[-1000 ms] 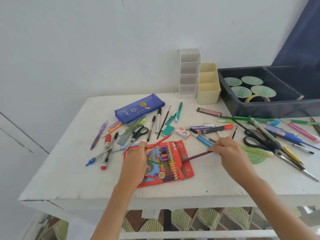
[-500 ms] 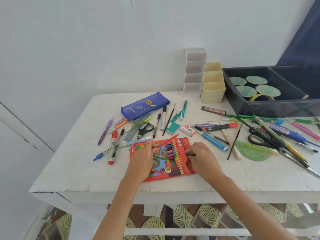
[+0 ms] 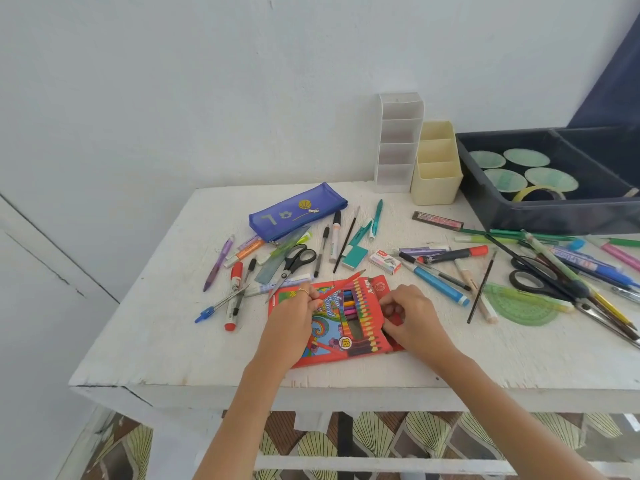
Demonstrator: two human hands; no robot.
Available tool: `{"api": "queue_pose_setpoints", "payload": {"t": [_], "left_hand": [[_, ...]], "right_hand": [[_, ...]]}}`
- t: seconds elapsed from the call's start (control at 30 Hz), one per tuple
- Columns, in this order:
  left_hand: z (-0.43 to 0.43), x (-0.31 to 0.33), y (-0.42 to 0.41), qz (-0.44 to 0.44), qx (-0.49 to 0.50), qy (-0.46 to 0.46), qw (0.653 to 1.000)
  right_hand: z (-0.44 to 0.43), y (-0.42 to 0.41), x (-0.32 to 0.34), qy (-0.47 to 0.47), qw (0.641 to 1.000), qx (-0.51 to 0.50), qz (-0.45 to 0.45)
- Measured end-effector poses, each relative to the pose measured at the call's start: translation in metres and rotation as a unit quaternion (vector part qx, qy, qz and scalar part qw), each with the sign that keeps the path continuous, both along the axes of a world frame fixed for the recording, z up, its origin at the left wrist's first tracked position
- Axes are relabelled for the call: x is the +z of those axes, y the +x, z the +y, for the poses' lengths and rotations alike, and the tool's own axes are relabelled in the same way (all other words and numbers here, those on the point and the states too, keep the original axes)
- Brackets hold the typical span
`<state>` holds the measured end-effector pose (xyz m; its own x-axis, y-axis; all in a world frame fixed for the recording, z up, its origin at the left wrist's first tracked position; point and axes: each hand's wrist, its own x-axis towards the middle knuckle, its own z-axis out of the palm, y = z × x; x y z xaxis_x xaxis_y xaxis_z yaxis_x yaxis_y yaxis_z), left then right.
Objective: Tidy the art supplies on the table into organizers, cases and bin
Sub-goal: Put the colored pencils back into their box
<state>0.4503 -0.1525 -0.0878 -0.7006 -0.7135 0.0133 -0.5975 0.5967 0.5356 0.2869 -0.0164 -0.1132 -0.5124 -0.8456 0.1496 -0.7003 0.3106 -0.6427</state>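
A red coloured-pencil box (image 3: 349, 336) lies flat near the table's front edge, its window showing several pencils. My left hand (image 3: 294, 320) rests on the box's left part and pinches a red pencil (image 3: 341, 285) that points up and right. At the box's right end, my right hand (image 3: 410, 318) has its fingers curled round the red flap. A blue pencil case (image 3: 298, 211) lies behind, a white tiered organizer (image 3: 398, 143) and a cream organizer (image 3: 436, 164) stand at the back, and a dark bin (image 3: 554, 216) sits at the right.
Pens, markers and black scissors (image 3: 294, 263) are strewn left of centre on the white table (image 3: 166, 341). More pens, a second pair of scissors (image 3: 533, 277), a green protractor (image 3: 519, 306) and a thin brush (image 3: 481, 287) crowd the right. A tape roll (image 3: 538, 192) lies in the bin.
My right hand carried a dark pencil from the right into the box's open end and now grips the flap. My left hand has kept holding the red pencil on the box.
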Motion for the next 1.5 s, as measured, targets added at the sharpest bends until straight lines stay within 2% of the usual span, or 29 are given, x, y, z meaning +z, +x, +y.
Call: {"api": "queue_pose_setpoints", "payload": {"t": [0.13,0.2,0.3,0.4,0.47,0.67,0.77,0.9,1.0,1.3,1.43,1.5], "left_hand": [[0.000,0.002,0.001,0.006,-0.003,0.011,1.000],[0.001,0.003,0.000,0.002,-0.004,0.012,1.000],[0.008,0.008,-0.004,0.000,-0.012,-0.001,1.000],[0.019,0.012,-0.015,0.012,-0.037,-0.027,0.999],[0.025,0.013,-0.024,0.020,-0.050,-0.044,0.998],[0.034,0.008,-0.031,0.068,-0.084,-0.062,0.992],[0.025,-0.002,-0.023,0.061,-0.029,-0.047,0.997],[0.009,-0.021,-0.010,0.014,0.014,-0.046,0.999],[0.008,-0.033,-0.007,-0.018,0.012,-0.068,0.997],[0.008,-0.038,-0.006,-0.012,0.010,-0.080,0.997],[0.008,-0.039,-0.006,-0.018,0.013,-0.081,0.996],[0.009,-0.038,-0.006,-0.015,0.015,-0.077,0.997]], "right_hand": [[0.000,-0.005,0.003,0.027,1.000,0.014,0.002],[0.001,-0.010,0.012,0.010,1.000,-0.010,0.004],[0.006,-0.011,0.027,-0.089,0.990,-0.047,0.097],[0.006,-0.009,0.034,-0.091,0.972,0.014,0.218],[0.007,-0.012,0.035,-0.093,0.965,0.033,0.245],[0.037,-0.036,0.030,-0.115,0.973,-0.047,0.195],[0.061,-0.058,0.033,-0.096,0.973,-0.108,0.181],[0.086,-0.072,0.035,-0.042,0.964,-0.165,0.206],[0.084,-0.064,0.027,-0.033,0.969,-0.155,0.188],[0.033,-0.006,0.005,-0.027,0.993,-0.067,0.094],[0.012,0.007,0.006,-0.015,0.995,-0.103,0.006],[0.006,0.003,0.003,-0.022,0.996,-0.087,0.000]]}}
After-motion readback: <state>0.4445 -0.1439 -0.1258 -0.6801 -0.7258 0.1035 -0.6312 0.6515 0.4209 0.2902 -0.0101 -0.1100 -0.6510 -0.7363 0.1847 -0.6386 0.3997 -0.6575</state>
